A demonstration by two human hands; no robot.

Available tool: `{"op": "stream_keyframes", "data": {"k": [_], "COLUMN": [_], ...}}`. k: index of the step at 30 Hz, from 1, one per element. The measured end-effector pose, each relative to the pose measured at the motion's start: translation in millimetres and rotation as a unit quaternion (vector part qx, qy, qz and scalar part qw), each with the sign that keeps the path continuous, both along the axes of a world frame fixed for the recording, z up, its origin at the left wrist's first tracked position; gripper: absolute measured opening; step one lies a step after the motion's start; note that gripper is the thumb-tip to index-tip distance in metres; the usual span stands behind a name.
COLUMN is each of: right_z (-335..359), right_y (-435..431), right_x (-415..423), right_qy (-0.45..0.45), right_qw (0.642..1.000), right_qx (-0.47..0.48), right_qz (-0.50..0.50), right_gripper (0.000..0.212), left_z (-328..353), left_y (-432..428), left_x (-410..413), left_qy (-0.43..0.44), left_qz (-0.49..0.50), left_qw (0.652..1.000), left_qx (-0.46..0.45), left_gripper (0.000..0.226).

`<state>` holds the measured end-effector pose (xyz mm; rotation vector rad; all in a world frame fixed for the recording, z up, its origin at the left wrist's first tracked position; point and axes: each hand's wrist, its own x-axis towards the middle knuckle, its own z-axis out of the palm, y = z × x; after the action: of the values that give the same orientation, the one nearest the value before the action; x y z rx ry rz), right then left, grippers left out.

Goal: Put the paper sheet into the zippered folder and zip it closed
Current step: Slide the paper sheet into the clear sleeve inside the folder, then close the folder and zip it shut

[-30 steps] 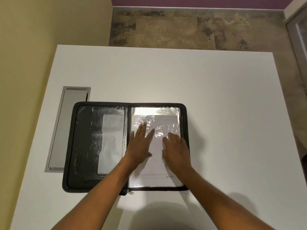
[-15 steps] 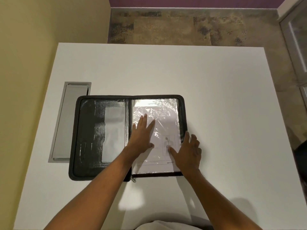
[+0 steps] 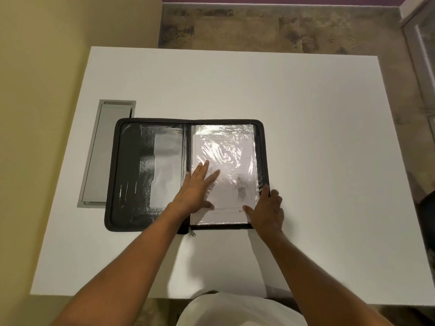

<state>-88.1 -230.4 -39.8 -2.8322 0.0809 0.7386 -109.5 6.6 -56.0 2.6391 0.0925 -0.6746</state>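
Note:
A black zippered folder (image 3: 131, 175) lies open flat on the white table (image 3: 306, 137). The white paper sheet (image 3: 226, 151) rests in the folder's right half under a shiny clear plastic sleeve. My left hand (image 3: 195, 191) lies flat on the sheet, fingers spread, near the spine. At the folder's right edge near the lower corner is my right hand (image 3: 267, 211), with its fingers over the rim and its thumb on the sheet. The zipper pull (image 3: 192, 233) hangs at the bottom of the spine.
A grey metal cable tray cover (image 3: 106, 151) is set into the table just left of the folder. A yellow wall runs along the left. Brown floor shows beyond the far table edge, and a glass door frame stands at the right.
My right hand has slid off the sheet to the folder's right edge. The left hand has stayed pressed on the sheet. The camera view shifted slightly.

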Motion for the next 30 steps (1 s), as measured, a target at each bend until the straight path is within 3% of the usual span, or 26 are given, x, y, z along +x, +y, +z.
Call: {"op": "stream_keyframes", "data": {"k": [3, 5, 8, 11, 15, 21, 27, 30], "right_z": [-1, 0, 0, 0, 0, -1, 2, 4], "right_y": [1, 2, 3, 2, -1, -9, -50, -73], "right_x": [-1, 0, 3, 5, 4, 3, 8, 14], "right_qy": [-0.002, 0.006, 0.014, 0.018, 0.025, 0.018, 0.009, 0.003], "right_qw": [1.0, 1.0, 0.998, 0.995, 0.994, 0.995, 0.993, 0.992], "right_qx": [0.0, 0.002, 0.025, 0.037, 0.032, 0.026, 0.02, 0.018], "right_qz": [0.0, -0.011, -0.058, -0.089, -0.1, -0.096, -0.112, -0.121], "right_gripper": [0.096, 0.095, 0.092, 0.097, 0.096, 0.091, 0.089, 0.089], "left_z": [11, 16, 20, 14, 6, 21, 63, 82], "left_y": [31, 66, 123, 164, 182, 178, 159, 141], "left_x": [-4, -12, -35, -55, -66, -63, -52, -42], "left_qy": [-0.068, -0.1, -0.086, -0.042, -0.017, -0.071, -0.136, -0.144], "left_qz": [0.144, 0.273, 0.43, 0.514, 0.515, 0.532, 0.55, 0.53], "left_qw": [0.987, 0.955, 0.892, 0.85, 0.855, 0.841, 0.823, 0.832], "left_qx": [0.014, 0.063, 0.109, 0.105, 0.052, 0.075, -0.046, -0.08], "left_gripper": [0.107, 0.096, 0.089, 0.076, 0.066, 0.043, 0.017, 0.011]}}
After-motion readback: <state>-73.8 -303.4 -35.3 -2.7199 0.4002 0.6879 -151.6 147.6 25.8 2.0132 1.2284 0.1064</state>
